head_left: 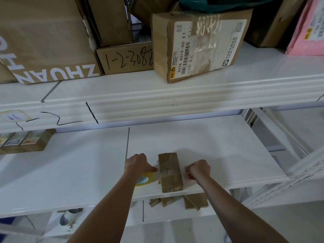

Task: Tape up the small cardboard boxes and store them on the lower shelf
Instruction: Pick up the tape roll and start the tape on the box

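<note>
White metal shelving (175,99) w/ perforated uprights (298,174), dim light

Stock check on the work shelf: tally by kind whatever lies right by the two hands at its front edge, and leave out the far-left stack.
Small cardboard box: 1
Roll of tape: 1
Total: 2
</note>
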Demonstrator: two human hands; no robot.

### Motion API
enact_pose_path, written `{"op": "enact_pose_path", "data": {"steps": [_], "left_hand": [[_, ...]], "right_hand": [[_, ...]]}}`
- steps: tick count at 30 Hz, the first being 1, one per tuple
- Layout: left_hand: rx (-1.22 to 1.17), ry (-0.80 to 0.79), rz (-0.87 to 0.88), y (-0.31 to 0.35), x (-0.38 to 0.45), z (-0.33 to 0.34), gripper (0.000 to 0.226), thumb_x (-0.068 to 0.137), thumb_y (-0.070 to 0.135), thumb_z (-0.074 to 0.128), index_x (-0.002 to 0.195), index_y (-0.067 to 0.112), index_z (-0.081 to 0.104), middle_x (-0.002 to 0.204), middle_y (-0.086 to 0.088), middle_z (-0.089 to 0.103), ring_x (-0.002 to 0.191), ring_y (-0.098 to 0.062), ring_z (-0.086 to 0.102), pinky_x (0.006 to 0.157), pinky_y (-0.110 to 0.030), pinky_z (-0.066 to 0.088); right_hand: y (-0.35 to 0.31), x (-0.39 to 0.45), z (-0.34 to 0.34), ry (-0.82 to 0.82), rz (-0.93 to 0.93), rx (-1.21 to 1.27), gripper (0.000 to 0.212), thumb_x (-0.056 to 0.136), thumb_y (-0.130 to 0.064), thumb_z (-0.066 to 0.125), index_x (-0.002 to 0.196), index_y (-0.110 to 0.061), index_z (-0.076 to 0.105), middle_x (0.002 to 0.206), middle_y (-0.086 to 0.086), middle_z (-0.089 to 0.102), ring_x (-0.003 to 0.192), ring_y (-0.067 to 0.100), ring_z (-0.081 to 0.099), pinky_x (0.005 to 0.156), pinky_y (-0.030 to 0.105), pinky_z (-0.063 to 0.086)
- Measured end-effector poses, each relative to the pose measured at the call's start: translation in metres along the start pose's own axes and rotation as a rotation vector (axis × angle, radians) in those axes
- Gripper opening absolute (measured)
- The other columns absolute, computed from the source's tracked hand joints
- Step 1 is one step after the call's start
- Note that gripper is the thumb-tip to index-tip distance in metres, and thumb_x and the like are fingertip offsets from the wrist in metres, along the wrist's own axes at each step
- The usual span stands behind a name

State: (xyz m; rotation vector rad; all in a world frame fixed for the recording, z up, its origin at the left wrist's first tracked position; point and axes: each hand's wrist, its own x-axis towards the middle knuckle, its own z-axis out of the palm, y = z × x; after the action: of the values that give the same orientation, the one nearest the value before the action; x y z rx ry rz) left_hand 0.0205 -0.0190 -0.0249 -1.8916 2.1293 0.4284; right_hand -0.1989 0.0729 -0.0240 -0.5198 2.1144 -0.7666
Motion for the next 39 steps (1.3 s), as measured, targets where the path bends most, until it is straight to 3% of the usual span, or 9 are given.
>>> {"op": "enact_pose_path", "data": {"steps": [3, 7, 13, 17, 27, 29, 32, 35, 39], "left_hand": [[-0.009, 0.002, -0.009, 0.001, 0.000, 0.001, 0.070, 0.062, 0.086, 0.067, 0.089, 0.021, 0.059, 0.067, 0.007, 0.054, 0.058, -0.010, 0.054, 0.054, -0.023, 0.036], [-0.005, -0.007, -0.018, 0.001, 0.002, 0.003, 0.071, 0.062, 0.085, 0.068, 0.090, 0.021, 0.059, 0.073, 0.005, 0.059, 0.066, -0.014, 0.059, 0.061, -0.026, 0.041], [-0.010, -0.007, -0.015, 0.002, 0.006, 0.005, 0.069, 0.062, 0.083, 0.070, 0.091, 0.021, 0.059, 0.081, 0.003, 0.064, 0.072, -0.018, 0.063, 0.071, -0.029, 0.052], [-0.007, -0.006, -0.009, 0.001, 0.009, 0.007, 0.070, 0.062, 0.082, 0.071, 0.093, 0.020, 0.060, 0.086, 0.001, 0.066, 0.077, -0.020, 0.066, 0.080, -0.034, 0.058], [-0.034, 0.000, -0.013, 0.000, 0.008, 0.009, 0.065, 0.062, 0.079, 0.072, 0.090, 0.021, 0.058, 0.076, 0.004, 0.060, 0.071, -0.017, 0.062, 0.068, -0.028, 0.049], [-0.036, 0.000, -0.013, -0.001, 0.009, 0.009, 0.065, 0.063, 0.079, 0.071, 0.089, 0.022, 0.058, 0.074, 0.005, 0.060, 0.068, -0.016, 0.061, 0.066, -0.027, 0.048], [-0.023, -0.004, -0.009, -0.002, 0.010, 0.009, 0.064, 0.064, 0.080, 0.070, 0.090, 0.022, 0.059, 0.081, 0.003, 0.064, 0.072, -0.017, 0.064, 0.071, -0.028, 0.053], [-0.009, -0.008, 0.004, 0.000, 0.008, 0.010, 0.065, 0.064, 0.080, 0.069, 0.092, 0.022, 0.060, 0.085, 0.002, 0.067, 0.079, -0.019, 0.067, 0.080, -0.032, 0.057], [-0.038, -0.032, 0.025, -0.006, 0.008, 0.003, 0.066, 0.064, 0.082, 0.067, 0.085, 0.021, 0.059, 0.075, 0.004, 0.063, 0.065, -0.013, 0.061, 0.063, -0.026, 0.048]], "right_hand": [[0.004, -0.001, 0.007, 0.011, -0.060, -0.061, 0.015, 0.086, -0.014, 0.080, 0.084, 0.001, 0.077, 0.076, 0.015, 0.075, 0.068, 0.027, 0.074, 0.070, 0.040, 0.064], [0.008, -0.003, 0.015, 0.038, -0.126, -0.171, 0.022, 0.087, -0.022, 0.080, 0.093, -0.001, 0.075, 0.087, 0.014, 0.076, 0.078, 0.028, 0.075, 0.076, 0.037, 0.063], [0.004, -0.006, 0.025, 0.053, -0.184, -0.294, 0.024, 0.088, -0.019, 0.078, 0.099, -0.004, 0.062, 0.095, 0.013, 0.071, 0.087, 0.030, 0.071, 0.073, 0.036, 0.060], [0.002, -0.010, 0.030, 0.174, -0.238, -0.294, 0.016, 0.094, -0.015, 0.071, 0.104, -0.004, 0.063, 0.101, 0.010, 0.069, 0.092, 0.026, 0.068, 0.068, 0.030, 0.050], [-0.006, -0.017, 0.049, 0.078, -0.240, -0.409, 0.003, 0.097, -0.012, 0.064, 0.095, -0.010, 0.062, 0.100, 0.008, 0.070, 0.092, 0.024, 0.068, 0.084, 0.036, 0.059], [-0.005, -0.015, 0.049, 0.059, -0.193, -0.387, 0.015, 0.095, -0.019, 0.069, 0.087, -0.013, 0.058, 0.098, 0.007, 0.071, 0.087, 0.022, 0.066, 0.081, 0.034, 0.058], [-0.003, -0.012, 0.053, 0.043, -0.147, -0.358, 0.009, 0.096, -0.018, 0.065, 0.094, -0.009, 0.064, 0.089, 0.003, 0.068, 0.078, 0.018, 0.062, 0.078, 0.033, 0.058], [-0.001, -0.016, 0.062, -0.005, -0.178, -0.395, 0.022, 0.093, -0.029, 0.071, 0.100, -0.010, 0.065, 0.071, -0.007, 0.053, 0.063, 0.008, 0.050, 0.063, 0.026, 0.043], [0.000, -0.021, 0.064, 0.020, -0.205, -0.387, 0.047, 0.076, -0.050, 0.084, 0.092, -0.015, 0.057, 0.081, -0.005, 0.055, 0.078, 0.015, 0.053, 0.071, 0.029, 0.039]]}}
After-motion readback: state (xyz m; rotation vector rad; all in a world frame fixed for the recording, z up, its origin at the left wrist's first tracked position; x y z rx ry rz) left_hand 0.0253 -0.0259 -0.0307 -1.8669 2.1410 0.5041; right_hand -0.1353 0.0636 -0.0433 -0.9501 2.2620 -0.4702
